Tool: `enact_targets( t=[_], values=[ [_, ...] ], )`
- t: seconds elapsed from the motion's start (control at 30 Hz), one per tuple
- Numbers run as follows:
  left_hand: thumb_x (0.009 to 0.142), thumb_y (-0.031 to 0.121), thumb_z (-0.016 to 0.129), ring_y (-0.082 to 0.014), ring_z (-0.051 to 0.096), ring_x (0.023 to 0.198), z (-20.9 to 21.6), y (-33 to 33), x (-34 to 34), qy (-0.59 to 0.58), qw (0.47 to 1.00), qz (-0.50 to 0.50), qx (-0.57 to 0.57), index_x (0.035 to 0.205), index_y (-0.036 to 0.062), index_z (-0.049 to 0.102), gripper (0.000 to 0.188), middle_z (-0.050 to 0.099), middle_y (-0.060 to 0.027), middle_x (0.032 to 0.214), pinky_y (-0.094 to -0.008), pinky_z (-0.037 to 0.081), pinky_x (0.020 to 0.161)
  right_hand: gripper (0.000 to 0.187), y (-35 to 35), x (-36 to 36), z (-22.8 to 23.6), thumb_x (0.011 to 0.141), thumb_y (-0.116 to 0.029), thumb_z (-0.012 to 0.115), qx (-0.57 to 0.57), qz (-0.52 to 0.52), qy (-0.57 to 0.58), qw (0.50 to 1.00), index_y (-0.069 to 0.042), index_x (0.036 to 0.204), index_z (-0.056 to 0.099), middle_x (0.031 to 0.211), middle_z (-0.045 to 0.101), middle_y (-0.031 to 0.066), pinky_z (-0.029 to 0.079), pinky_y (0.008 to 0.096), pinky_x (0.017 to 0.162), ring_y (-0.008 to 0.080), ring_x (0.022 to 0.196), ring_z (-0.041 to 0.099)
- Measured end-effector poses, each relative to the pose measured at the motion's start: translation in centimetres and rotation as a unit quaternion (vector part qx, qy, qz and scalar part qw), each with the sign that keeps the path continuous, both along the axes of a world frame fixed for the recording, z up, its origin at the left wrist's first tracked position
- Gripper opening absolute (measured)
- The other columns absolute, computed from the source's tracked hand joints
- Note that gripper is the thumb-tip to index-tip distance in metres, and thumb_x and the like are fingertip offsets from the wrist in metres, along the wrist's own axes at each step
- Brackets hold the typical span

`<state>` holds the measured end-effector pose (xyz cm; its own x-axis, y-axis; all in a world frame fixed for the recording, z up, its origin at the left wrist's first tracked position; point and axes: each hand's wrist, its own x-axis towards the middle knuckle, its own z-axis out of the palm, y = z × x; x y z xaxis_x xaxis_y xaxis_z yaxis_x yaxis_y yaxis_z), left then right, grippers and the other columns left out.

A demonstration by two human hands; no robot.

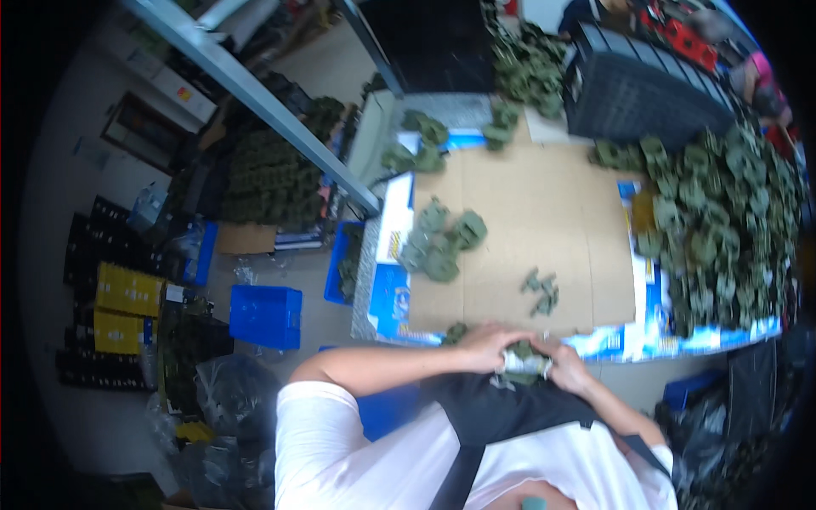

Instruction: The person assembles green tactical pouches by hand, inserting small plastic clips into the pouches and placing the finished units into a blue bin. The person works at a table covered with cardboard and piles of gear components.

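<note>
Close to my body, at the front edge of the work table, both hands are closed on one small olive-green curved piece (525, 364) with a whitish patch; its exact kind is unclear. My left hand (484, 348) grips its left side and my right hand (563, 365) its right side. Part of the piece is hidden by my fingers. Just beyond the hands, several small thin green parts (541, 291) lie on a cardboard sheet (544, 212). A small cluster of rounded green pieces (442, 246) rests on the sheet's left part.
At the right of the table is a large heap of similar green pieces (714, 229), with a black crate (642, 85) behind it. A grey metal post (280, 119) slants across the upper left. Blue bins (265, 316) stand on the floor at left, near clear plastic bags (229, 395).
</note>
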<state>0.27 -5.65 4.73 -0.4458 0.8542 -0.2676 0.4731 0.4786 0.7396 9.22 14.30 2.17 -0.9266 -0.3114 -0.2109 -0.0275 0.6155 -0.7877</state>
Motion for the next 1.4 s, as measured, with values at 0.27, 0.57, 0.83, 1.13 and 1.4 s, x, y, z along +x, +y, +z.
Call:
enact_targets(
  t=[0.27, 0.57, 0.83, 1.13, 1.4],
  values=[
    [0.070, 0.029, 0.072, -0.0272, 0.047, 0.115, 5.2, -2.3, -2.9, 0.084, 0.990, 0.082, 0.073, 0.133, 0.0132, 0.035, 0.075, 0.050, -0.0156, 0.122, -0.0396, 0.031, 0.099, 0.055, 2.9, -1.1, 0.8, 0.077, -0.023, 0.064, -0.102, -0.052, 0.000, 0.993, -0.007, 0.127, 0.045, 0.122, 0.048, 0.0216, 0.036, 0.0367, 0.097, 0.0356, 0.114, 0.046],
    [0.069, 0.013, 0.074, -0.0208, 0.048, 0.115, -0.7, -3.8, 0.8, -0.196, 0.945, 0.237, 0.107, 0.131, 0.0104, 0.038, 0.072, 0.050, -0.0125, 0.125, -0.0305, 0.040, 0.093, 0.065, 0.7, -3.4, 4.4, 0.072, -0.030, 0.067, -0.027, -0.040, 0.160, 0.986, -0.006, 0.127, 0.040, 0.122, 0.045, 0.0208, 0.035, 0.0413, 0.096, 0.0361, 0.113, 0.043],
    [0.068, 0.012, 0.072, -0.0270, 0.053, 0.110, -0.4, -2.4, 1.7, -0.086, 0.966, 0.219, 0.106, 0.127, 0.0077, 0.044, 0.066, 0.054, -0.0154, 0.118, -0.0339, 0.042, 0.091, 0.073, -2.5, -4.1, 2.9, 0.066, -0.012, 0.067, -0.069, 0.086, 0.108, 0.988, -0.009, 0.132, 0.035, 0.107, 0.053, 0.0195, 0.040, 0.0396, 0.090, 0.0343, 0.103, 0.051],
    [0.064, 0.002, 0.065, -0.0302, 0.056, 0.105, -1.5, -2.2, 3.0, 0.028, 0.969, 0.204, 0.138, 0.120, 0.0068, 0.052, 0.058, 0.057, -0.0180, 0.113, -0.0343, 0.045, 0.087, 0.065, 0.2, -4.5, 0.5, 0.072, -0.014, 0.059, -0.063, 0.183, 0.191, 0.962, -0.006, 0.132, 0.036, 0.103, 0.053, 0.0177, 0.042, 0.0388, 0.083, 0.0316, 0.098, 0.052],
    [0.069, 0.015, 0.071, -0.0301, 0.054, 0.102, 1.3, 0.6, 1.8, 0.044, 0.984, 0.142, 0.102, 0.117, 0.0091, 0.052, 0.052, 0.056, -0.0152, 0.109, -0.0359, 0.043, 0.086, 0.077, 1.3, -3.5, 0.3, 0.078, -0.013, 0.059, -0.155, 0.114, 0.072, 0.979, -0.015, 0.141, 0.015, 0.111, 0.052, 0.0227, 0.043, 0.0398, 0.084, 0.0366, 0.099, 0.053]
  ],
)
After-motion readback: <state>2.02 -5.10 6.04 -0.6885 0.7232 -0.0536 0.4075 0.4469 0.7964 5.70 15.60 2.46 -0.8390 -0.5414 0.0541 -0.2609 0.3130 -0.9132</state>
